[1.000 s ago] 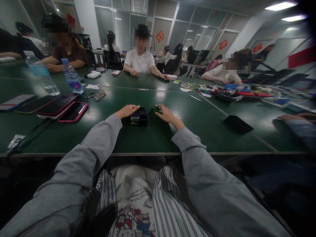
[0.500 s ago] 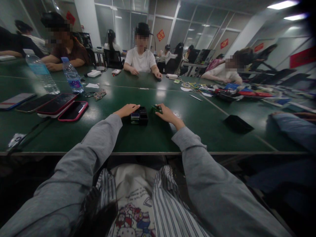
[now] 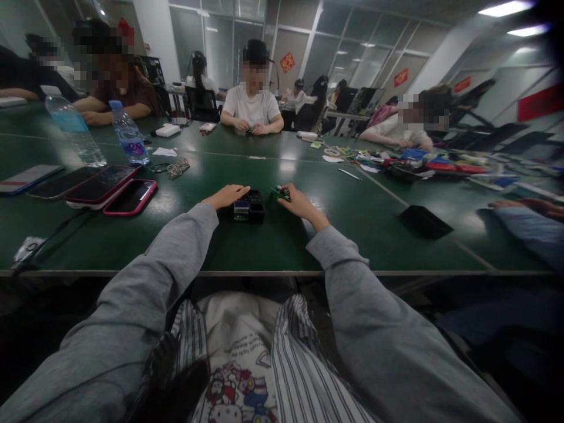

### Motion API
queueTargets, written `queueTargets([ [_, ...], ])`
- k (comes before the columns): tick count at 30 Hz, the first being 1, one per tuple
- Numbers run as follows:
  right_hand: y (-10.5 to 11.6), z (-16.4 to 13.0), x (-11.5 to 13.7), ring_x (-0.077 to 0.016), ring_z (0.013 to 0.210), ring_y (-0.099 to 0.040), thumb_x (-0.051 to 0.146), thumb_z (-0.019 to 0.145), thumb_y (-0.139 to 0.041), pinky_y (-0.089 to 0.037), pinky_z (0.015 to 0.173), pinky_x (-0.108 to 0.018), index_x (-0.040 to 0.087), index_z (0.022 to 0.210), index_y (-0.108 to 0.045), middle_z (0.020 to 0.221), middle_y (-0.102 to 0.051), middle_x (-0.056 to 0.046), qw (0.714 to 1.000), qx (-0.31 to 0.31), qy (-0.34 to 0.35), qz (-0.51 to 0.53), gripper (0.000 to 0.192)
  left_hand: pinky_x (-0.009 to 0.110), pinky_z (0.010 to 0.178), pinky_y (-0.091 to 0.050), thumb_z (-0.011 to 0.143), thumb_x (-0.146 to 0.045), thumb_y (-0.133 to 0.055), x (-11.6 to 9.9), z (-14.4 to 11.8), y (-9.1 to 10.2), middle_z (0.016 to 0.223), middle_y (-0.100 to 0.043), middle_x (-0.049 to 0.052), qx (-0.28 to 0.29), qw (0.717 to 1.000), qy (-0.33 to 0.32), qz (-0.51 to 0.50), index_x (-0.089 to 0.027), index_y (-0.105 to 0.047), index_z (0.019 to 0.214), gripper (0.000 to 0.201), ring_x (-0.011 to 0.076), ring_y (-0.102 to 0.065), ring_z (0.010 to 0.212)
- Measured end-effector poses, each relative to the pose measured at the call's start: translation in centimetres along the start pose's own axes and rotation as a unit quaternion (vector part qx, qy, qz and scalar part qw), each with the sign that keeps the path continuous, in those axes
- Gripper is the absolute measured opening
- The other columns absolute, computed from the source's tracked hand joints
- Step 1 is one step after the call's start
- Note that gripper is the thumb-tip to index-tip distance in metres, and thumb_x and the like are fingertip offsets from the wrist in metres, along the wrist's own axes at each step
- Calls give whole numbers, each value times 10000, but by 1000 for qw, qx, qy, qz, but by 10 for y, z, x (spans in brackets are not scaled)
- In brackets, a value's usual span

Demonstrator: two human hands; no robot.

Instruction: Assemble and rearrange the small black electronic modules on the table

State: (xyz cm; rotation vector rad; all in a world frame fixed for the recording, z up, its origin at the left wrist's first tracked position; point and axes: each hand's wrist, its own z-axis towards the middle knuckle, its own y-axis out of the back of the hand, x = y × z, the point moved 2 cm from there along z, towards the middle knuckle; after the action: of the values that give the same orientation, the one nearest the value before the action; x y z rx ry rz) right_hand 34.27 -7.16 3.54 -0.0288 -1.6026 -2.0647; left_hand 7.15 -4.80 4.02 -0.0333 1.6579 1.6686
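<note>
A small black tray (image 3: 249, 207) with compartments sits on the green table (image 3: 282, 241) in front of me. My left hand (image 3: 227, 195) lies flat against the tray's left side, fingers reaching over its far edge. To the tray's right, my right hand (image 3: 299, 204) pinches a small green circuit board (image 3: 278, 193) between its fingertips, just above the table. Grey sleeves cover both my arms.
Several phones (image 3: 106, 187) lie at the left, with two water bottles (image 3: 127, 136) and glasses (image 3: 177, 169) behind them. A black pad (image 3: 423, 221) lies at the right, near another person's sleeve (image 3: 526, 226). Coloured clutter (image 3: 396, 161) covers the far right. People sit across the table.
My hands have hardly moved. The person opposite in white has drawn both hands together in front of them. The sleeve at the right has shifted.
</note>
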Motion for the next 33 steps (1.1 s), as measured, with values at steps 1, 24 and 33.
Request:
queueTargets([
  [1,0,0,0,-298,1022,-642,345,875,-574,-503,888,-449,184,1228,-471,1128,-654,-143,1000,0,-5,2,402,361,912,-443,940,-618,-243,0,0,0,1125,-667,136,1,1000,2,-2,-168,-654,1019,615,244,-609,1010],
  [24,-1,3,-4,-285,939,-638,394,836,-618,-505,833,-438,189,1208,-512,1074,-667,-127,999,-29,-41,21,438,345,856,-438,942,-610,-271,1,2,0,1005,-673,122,4,1000,16,-11,-160,-645,941,586,238,-599,933],
  [33,-2,3,-4,-293,966,-636,388,846,-612,-502,849,-444,189,1219,-498,1096,-661,-133,999,-21,-39,21,438,344,851,-440,942,-596,-275,-3,-1,1,984,-678,114,3,1000,20,-12,-162,-642,925,568,233,-596,918],
])
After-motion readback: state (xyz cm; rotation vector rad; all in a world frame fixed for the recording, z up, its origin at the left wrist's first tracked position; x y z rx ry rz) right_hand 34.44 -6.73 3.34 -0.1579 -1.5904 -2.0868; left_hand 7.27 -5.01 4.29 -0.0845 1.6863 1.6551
